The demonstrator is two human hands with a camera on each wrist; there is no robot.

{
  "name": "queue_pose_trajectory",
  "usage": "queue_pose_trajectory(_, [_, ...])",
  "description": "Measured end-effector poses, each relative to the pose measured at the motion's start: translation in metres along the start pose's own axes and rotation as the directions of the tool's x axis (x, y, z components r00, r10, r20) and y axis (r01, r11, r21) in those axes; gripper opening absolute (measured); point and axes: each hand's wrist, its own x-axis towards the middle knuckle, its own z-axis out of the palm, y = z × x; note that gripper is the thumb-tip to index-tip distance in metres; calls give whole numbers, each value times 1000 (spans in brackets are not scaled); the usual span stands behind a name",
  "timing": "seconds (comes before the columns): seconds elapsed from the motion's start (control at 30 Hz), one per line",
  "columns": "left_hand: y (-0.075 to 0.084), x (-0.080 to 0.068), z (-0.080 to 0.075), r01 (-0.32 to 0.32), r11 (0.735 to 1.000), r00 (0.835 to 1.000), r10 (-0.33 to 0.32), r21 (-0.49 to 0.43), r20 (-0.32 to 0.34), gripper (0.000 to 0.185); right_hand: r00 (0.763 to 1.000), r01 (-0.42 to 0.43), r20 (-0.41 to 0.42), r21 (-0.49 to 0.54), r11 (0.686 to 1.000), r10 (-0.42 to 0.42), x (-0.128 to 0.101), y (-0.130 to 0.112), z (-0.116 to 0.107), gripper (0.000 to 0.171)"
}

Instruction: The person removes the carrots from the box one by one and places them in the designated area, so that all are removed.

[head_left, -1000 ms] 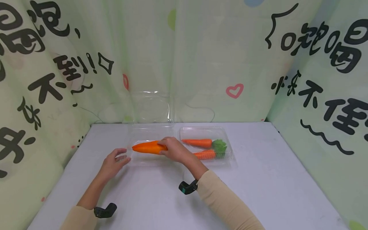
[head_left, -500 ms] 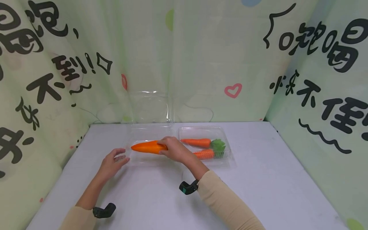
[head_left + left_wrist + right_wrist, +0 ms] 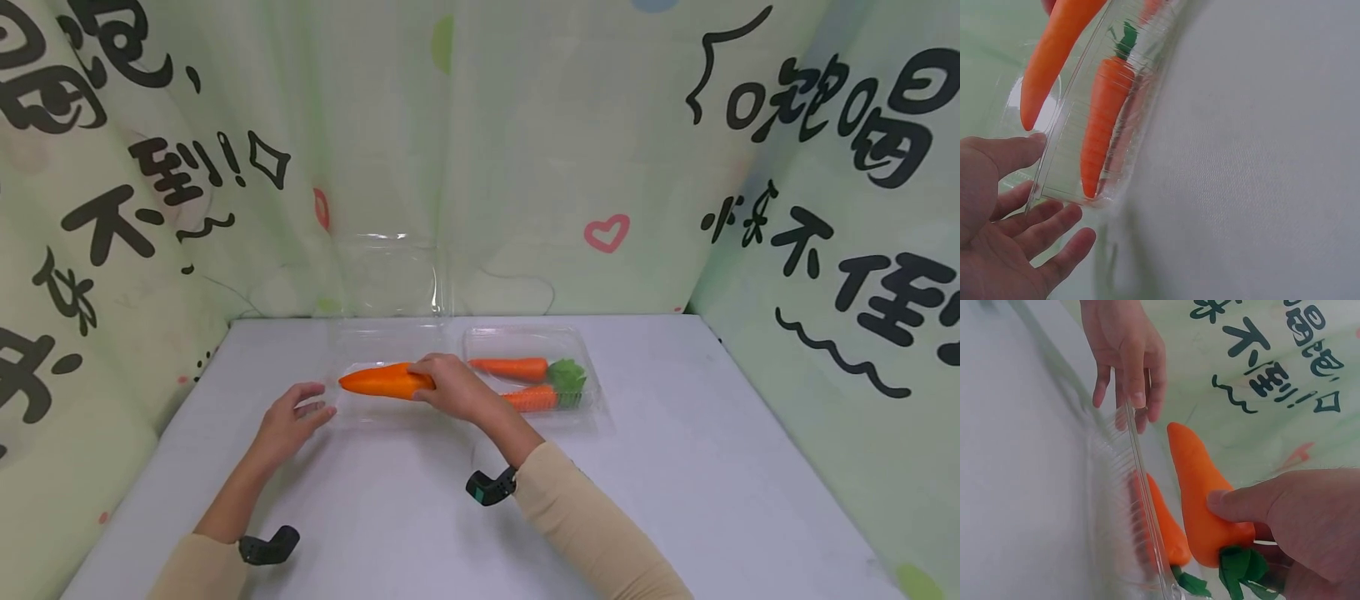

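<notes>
The right hand (image 3: 457,389) grips the large orange carrot (image 3: 382,381) at its thick leafy end, fingers and thumb curled round it, and holds it over the open clear plastic container (image 3: 390,408), with the tip pointing toward the left hand (image 3: 288,423). The left hand lies open with relaxed, spread fingers, its fingertips (image 3: 1038,139) at the near corner of that container's rim, just below the carrot's tip. Behind the right hand, a second clear tray (image 3: 592,367) holds two smaller carrots (image 3: 506,366), both trays resting on the grey table (image 3: 712,467).
</notes>
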Motion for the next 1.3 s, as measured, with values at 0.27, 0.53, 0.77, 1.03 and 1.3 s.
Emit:
queue_pose_trajectory(0.27, [-2,1,0,-2,1000,1000,2,6,-1,58,1000,-8,5,7,1000,8,0,-1,0,43])
queue_pose_trajectory(0.53, [-1,1,0,20,1000,1000,-20,0,2,58,1000,-9,11,0,1000,9,0,0,1,43])
queue_pose_trajectory(0.77, [-1,1,-1,17,1000,1000,-17,-8,4,58,1000,-2,7,7,1000,2,1,0,1,42])
queue_pose_trajectory(1.03, [-1,1,-2,-3,1000,1000,4,-20,20,60,1000,-9,5,21,1000,9,1,4,2,42])
queue_pose_trajectory(1.3, [-1,1,-2,6,1000,1000,-5,-9,22,60,1000,-25,-1,10,1000,25,-1,4,-2,43])
